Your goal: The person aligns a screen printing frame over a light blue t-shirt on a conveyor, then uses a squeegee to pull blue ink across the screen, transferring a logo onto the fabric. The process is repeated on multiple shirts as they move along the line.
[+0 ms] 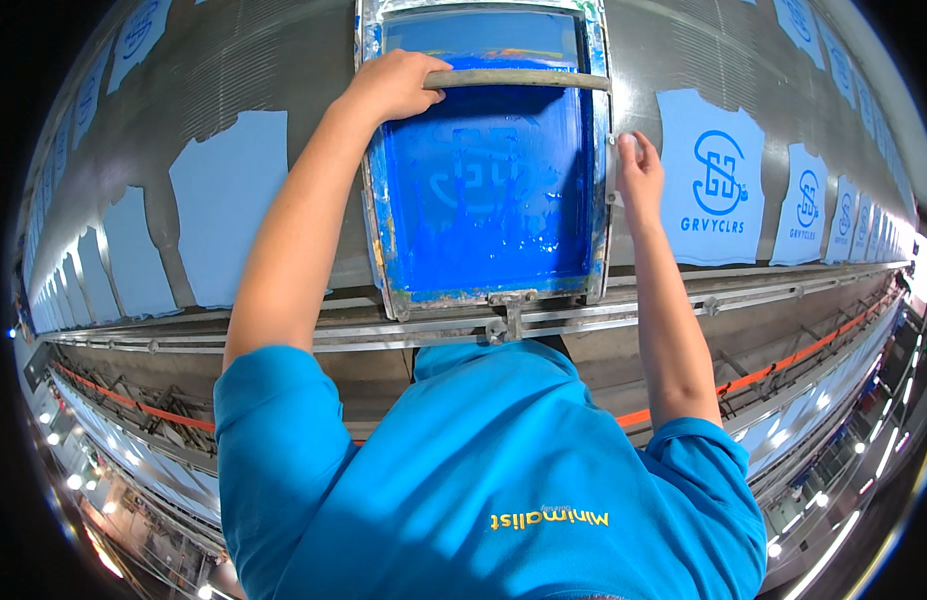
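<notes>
A screen-printing frame (377,230) with paint-smeared metal edges lies in front of me, its mesh coated with wet blue ink (544,240). A squeegee (524,79) spans the frame crosswise near its far end. My left hand (394,85) is closed around the squeegee's left end. My right hand (641,180) is just outside the frame's right edge, below the squeegee's right end. Its fingers are slightly bent and apart, with nothing visible in them; whether they touch the edge I cannot tell. A faint design shows through the ink.
Light-blue fabric pieces lie along the grey table (319,130): a plain piece (229,210) at left, a printed piece (684,170) at right, several more beyond both. A metal rail (404,330) runs along the near edge. Behind me are an orange bar (784,360) and another table.
</notes>
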Action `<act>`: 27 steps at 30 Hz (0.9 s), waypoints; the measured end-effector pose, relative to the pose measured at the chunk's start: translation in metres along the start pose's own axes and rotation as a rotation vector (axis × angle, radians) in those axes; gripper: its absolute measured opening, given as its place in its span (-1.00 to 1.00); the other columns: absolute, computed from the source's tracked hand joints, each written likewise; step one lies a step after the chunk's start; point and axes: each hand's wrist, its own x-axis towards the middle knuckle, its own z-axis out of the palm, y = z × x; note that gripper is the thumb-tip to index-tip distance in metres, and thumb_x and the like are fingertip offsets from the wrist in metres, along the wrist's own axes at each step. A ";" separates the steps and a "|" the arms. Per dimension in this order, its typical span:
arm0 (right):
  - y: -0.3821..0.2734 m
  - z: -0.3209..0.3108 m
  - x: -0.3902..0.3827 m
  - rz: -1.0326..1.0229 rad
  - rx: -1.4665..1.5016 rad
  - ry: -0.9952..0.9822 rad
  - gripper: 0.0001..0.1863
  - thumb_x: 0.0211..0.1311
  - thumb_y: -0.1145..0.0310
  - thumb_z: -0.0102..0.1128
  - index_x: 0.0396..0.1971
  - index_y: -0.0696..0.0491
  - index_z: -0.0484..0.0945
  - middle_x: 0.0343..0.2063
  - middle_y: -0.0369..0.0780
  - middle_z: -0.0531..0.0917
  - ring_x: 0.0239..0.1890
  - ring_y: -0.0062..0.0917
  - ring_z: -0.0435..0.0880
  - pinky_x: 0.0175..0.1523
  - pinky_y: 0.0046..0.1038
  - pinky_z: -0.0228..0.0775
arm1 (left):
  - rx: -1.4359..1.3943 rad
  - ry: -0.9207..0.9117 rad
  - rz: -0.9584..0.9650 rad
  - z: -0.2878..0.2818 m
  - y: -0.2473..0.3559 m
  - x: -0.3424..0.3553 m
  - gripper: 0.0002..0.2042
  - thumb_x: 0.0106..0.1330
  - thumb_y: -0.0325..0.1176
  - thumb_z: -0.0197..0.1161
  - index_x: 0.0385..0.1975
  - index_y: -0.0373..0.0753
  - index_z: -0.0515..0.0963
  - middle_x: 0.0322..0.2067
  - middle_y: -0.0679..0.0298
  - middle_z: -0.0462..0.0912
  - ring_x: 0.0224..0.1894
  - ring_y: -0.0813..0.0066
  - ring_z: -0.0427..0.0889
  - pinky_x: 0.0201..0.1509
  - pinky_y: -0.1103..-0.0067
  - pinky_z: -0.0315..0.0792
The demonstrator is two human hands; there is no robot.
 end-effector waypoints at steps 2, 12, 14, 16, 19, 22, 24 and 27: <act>-0.030 -0.005 0.016 -0.507 -0.221 0.110 -0.31 0.16 -0.02 0.55 0.12 0.19 0.63 -0.05 0.04 0.70 0.07 -0.16 0.65 0.19 -0.25 0.45 | 0.060 0.019 -0.072 -0.002 -0.002 0.002 -0.57 0.24 0.01 0.45 0.03 -0.06 0.73 -0.19 0.11 0.80 -0.07 0.07 0.77 0.05 0.21 0.61; -0.129 0.063 0.055 -0.896 -0.990 -0.287 -0.58 0.10 -0.21 0.47 -0.28 -0.17 0.80 -0.38 -0.26 0.76 -0.29 -0.28 0.77 -0.19 -0.20 0.62 | 0.163 0.062 -0.087 0.007 -0.009 0.011 -0.51 0.13 0.23 0.42 -0.29 -0.11 0.81 -0.31 0.07 0.81 -0.18 0.07 0.80 -0.05 0.21 0.67; -0.121 0.061 0.046 -0.824 -0.904 -0.308 -0.49 -0.08 -0.17 0.57 -0.51 0.03 0.71 -0.46 -0.12 0.74 -0.30 -0.14 0.76 -0.17 -0.10 0.59 | 0.103 0.024 -0.143 0.012 -0.003 0.002 -0.53 0.12 0.25 0.42 -0.29 -0.04 0.81 -0.35 0.14 0.81 -0.24 0.06 0.79 -0.08 0.22 0.63; -0.102 0.051 0.027 -0.947 -0.890 -0.259 -0.57 0.03 -0.17 0.52 -0.40 -0.09 0.77 -0.43 -0.23 0.74 -0.30 -0.26 0.77 -0.21 -0.19 0.60 | 0.118 0.062 -0.141 0.026 0.009 -0.021 -0.54 0.13 0.25 0.42 -0.28 -0.03 0.81 -0.34 0.16 0.81 -0.23 0.07 0.79 -0.08 0.22 0.63; -0.068 0.036 -0.006 -1.078 -0.795 -0.180 -0.60 -0.03 -0.15 0.54 -0.45 -0.12 0.76 -0.49 -0.30 0.70 -0.35 -0.33 0.75 -0.26 -0.25 0.60 | 0.117 0.082 -0.161 0.052 0.028 -0.064 -0.57 0.12 0.18 0.46 -0.24 -0.03 0.81 -0.32 0.17 0.81 -0.18 0.08 0.78 -0.05 0.22 0.64; -0.018 0.013 -0.046 -1.170 -0.700 -0.152 -0.67 -0.15 0.02 0.61 -0.53 -0.09 0.70 -0.53 -0.32 0.65 -0.39 -0.36 0.70 -0.28 -0.27 0.54 | 0.062 0.082 -0.153 0.089 0.045 -0.116 -0.59 0.08 0.08 0.50 -0.17 -0.05 0.79 -0.20 0.16 0.80 -0.12 0.05 0.77 -0.02 0.22 0.63; 0.010 -0.004 -0.078 -1.134 -0.667 -0.190 -0.73 -0.15 0.13 0.60 -0.54 -0.10 0.68 -0.52 -0.34 0.63 -0.37 -0.40 0.68 -0.26 -0.30 0.50 | 0.071 0.032 -0.192 0.113 0.063 -0.156 -0.56 0.04 -0.04 0.51 -0.08 -0.08 0.76 -0.12 0.17 0.77 -0.09 0.06 0.75 -0.01 0.21 0.64; 0.036 -0.029 -0.132 -1.098 -0.689 -0.188 -0.74 -0.19 0.23 0.58 -0.51 -0.11 0.64 -0.48 -0.34 0.59 -0.35 -0.42 0.64 -0.23 -0.33 0.42 | 0.001 0.161 -0.166 0.140 0.097 -0.218 -0.51 -0.02 -0.15 0.50 -0.01 -0.09 0.73 -0.09 0.18 0.76 -0.07 0.08 0.74 -0.02 0.23 0.64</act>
